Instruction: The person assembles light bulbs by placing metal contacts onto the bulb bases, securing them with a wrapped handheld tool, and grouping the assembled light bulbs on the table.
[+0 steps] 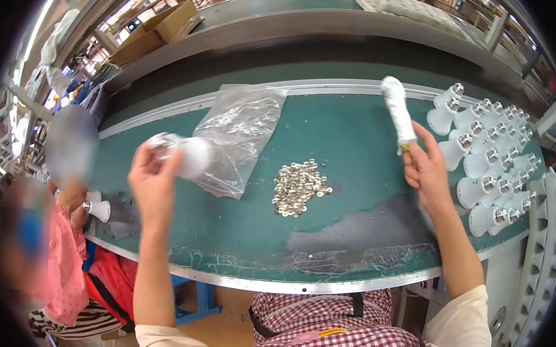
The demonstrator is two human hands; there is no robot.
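My left hand is raised over the left side of the green table, its fingers closed round the silvery screw end of a white light bulb, blurred by motion. On the right, my right hand grips the lower end of a white-wrapped stick-like tool with a rounded top; I cannot make out its exact kind. Between my hands lies a pile of small shiny metal pieces. A clear plastic bag is flat on the table beside my left hand.
Rows of white bulbs stand screw end up at the right. A dark worn patch marks the green table. At the left sits another person in a pink sleeve, near a bulb. A cardboard box is behind.
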